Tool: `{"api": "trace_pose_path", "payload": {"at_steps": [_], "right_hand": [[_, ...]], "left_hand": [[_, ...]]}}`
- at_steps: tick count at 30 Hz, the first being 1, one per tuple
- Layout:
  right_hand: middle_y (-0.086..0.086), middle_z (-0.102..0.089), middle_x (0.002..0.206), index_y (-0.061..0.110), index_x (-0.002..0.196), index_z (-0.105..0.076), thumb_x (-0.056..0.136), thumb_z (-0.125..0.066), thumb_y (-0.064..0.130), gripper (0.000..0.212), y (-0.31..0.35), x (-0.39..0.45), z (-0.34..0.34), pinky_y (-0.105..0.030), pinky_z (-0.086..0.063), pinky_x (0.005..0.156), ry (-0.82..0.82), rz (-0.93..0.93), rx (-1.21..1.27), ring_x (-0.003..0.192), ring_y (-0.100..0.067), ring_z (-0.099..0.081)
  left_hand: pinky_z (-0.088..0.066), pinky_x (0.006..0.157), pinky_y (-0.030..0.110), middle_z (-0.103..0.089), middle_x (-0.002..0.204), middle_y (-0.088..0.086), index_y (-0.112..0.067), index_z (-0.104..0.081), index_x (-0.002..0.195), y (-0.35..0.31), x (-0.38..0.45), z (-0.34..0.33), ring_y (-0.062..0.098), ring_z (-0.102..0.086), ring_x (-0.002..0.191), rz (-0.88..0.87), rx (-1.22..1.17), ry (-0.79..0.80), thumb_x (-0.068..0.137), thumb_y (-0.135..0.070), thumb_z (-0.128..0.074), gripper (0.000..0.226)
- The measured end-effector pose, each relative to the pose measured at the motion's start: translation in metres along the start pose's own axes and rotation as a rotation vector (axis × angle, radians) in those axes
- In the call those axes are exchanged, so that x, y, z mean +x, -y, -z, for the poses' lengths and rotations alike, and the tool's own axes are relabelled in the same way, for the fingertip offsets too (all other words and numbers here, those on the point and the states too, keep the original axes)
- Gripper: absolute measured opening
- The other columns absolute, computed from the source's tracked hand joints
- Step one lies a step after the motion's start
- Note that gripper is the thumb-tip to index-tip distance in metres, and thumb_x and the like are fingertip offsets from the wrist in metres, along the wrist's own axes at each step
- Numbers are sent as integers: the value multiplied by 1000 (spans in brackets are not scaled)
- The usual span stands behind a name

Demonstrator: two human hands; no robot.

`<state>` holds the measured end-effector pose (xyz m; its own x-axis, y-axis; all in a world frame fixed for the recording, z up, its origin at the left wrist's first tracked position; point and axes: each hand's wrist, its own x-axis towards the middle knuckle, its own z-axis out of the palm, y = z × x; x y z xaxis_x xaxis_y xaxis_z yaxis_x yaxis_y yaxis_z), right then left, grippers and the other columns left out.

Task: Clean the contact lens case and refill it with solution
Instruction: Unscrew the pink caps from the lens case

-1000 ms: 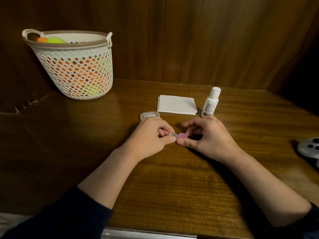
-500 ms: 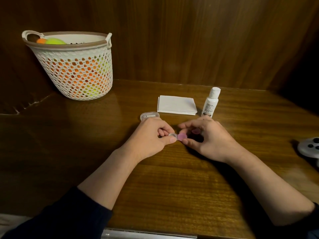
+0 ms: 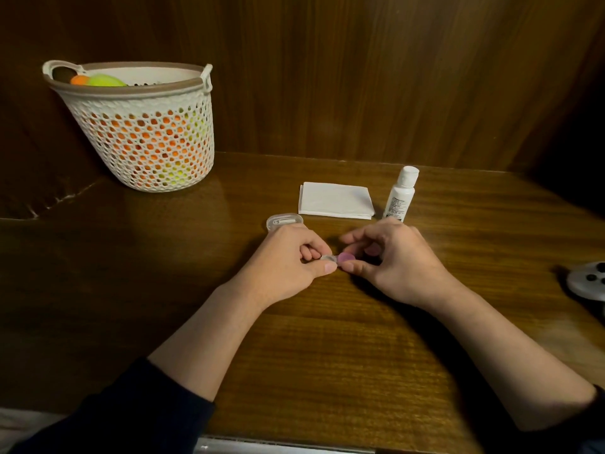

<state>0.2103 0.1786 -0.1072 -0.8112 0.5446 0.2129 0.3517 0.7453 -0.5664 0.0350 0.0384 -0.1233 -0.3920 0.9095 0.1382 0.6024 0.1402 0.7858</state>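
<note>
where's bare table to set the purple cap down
Bare wood lies between the basket and the left hand, and along the near edge between the forearms. Crowded behind the hands: clear lid, folded tissue, solution bottle.

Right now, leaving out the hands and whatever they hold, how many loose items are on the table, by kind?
Solution bottle: 1
Folded white tissue: 1
Clear plastic box: 1
White mesh basket: 1
Grey controller, cut off at the right edge: 1
Total: 5
</note>
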Motion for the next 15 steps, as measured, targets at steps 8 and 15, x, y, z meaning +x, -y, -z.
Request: {"api": "trace_pose_path", "payload": {"at_steps": [8, 15], "right_hand": [[25, -67, 120, 45, 122, -73, 88, -86, 36, 38, 0, -2, 5, -30, -57, 101, 88, 47, -21, 116, -1, -59], [30, -74, 95, 43, 130, -68, 78, -86, 59, 57, -1, 0, 0, -11, -41, 79, 33, 35, -26, 103, 10, -60]], "left_hand": [[-48, 66, 2, -71, 100, -18, -42, -78, 95, -1, -1, 0, -13, -62, 95, -14, -17, 6, 89, -26, -85, 19], [-50, 65, 9, -70, 100, -20, -42, -79, 98, -2, -1, 1, -11, -62, 95, -18, 12, 6, 90, -29, -84, 16]]}}
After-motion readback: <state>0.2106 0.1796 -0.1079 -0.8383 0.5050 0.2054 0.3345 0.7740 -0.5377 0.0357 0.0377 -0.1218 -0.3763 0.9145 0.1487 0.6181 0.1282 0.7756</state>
